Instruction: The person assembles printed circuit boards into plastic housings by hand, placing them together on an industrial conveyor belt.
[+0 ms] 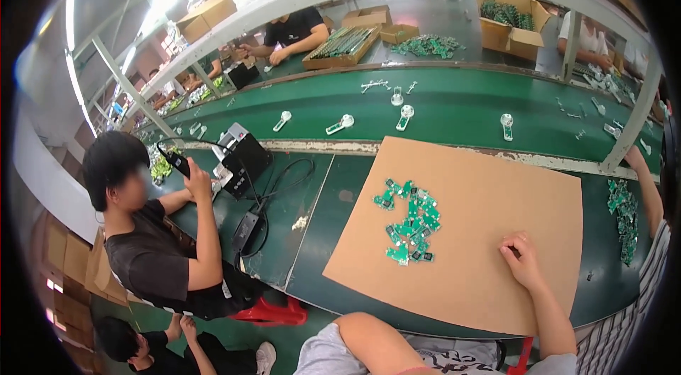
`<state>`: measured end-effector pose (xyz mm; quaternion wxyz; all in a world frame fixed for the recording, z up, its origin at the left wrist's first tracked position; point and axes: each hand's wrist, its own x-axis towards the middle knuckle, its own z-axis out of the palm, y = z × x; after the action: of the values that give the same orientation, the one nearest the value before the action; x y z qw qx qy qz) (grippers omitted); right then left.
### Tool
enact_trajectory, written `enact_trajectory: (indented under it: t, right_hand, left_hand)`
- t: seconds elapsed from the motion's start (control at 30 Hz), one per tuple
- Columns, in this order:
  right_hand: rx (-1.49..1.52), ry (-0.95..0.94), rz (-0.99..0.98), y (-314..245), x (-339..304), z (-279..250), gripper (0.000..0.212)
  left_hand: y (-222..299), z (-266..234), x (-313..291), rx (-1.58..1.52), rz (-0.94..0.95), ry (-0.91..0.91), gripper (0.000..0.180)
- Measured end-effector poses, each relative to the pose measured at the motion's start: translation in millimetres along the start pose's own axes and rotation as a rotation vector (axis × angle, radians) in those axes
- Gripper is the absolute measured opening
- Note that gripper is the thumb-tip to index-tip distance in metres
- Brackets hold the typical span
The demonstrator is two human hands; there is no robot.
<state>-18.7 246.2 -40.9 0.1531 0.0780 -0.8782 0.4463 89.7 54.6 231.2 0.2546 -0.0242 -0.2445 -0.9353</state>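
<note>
PCBs (413, 210) on cardbd (482, 197), L of R grip (519, 258), well apart.

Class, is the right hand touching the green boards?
No, the right hand is over bare cardboard, apart from the green boards.

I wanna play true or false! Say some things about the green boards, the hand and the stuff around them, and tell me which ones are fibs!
1. The green circuit boards lie on a brown cardboard sheet. True.
2. The person's right hand is to the right of those boards. True.
3. The belt beyond the cardboard sheet is red. False: the belt is green.
4. An open box with green pieces inside stands beyond the belt. True.
5. The stool at lower left is blue. False: the stool is red.
</note>
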Motion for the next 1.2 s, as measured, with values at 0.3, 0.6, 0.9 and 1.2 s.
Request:
enact_trajectory:
  t: [0.3, 0.6, 0.9, 1.2]
  right_hand:
    - [-0.015, -0.082, 0.108, -17, 2, -4, 0.004]
    - [-0.007, -0.066, 0.09, -7, 4, -5, 0.005]
    - [-0.034, -0.069, 0.066, -6, 4, -5, 0.005]
    - [0.025, -0.041, 0.016, 12, -5, -2, 0.004]
  left_hand:
    - [-28, -47, 25, -0.096, 0.695, 0.309, 0.048]
    - [-5, -37, 7, 0.222, 0.146, -0.309, 0.058]
    - [33, -86, 75, 0.231, 0.541, -0.904, 0.041]
    - [-27, -115, 56, -0.203, 1.171, -1.082, 0.044]
